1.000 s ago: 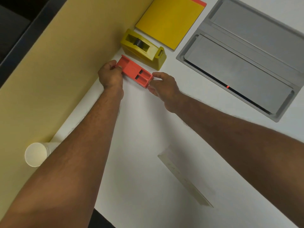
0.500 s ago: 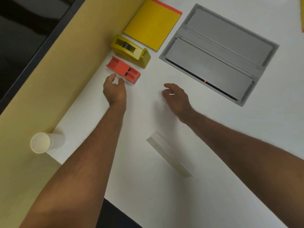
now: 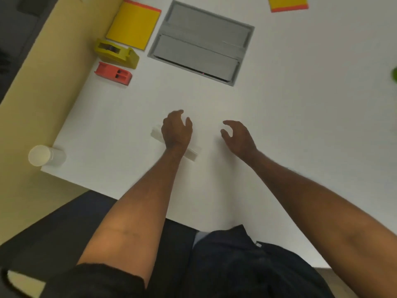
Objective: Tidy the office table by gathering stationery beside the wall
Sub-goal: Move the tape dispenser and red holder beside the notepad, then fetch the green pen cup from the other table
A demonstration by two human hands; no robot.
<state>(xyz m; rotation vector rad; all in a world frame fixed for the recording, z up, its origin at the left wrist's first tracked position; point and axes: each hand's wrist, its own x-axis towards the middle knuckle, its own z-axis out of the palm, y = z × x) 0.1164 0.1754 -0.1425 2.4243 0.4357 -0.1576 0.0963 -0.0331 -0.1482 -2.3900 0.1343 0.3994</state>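
Fingers on your left hand [image 3: 176, 131] and right hand [image 3: 238, 136] are spread loose, gripping nothing. Your left hand covers the clear ruler [image 3: 192, 153], which lies mid-table, long axis running diagonally from upper left to lower right. Your paper cup's [image 3: 40, 155] contents can't be seen.

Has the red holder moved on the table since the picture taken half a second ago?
No. The red holder lies beside the yellow tape dispenser near the wall, just as then. Only the camera shifted.
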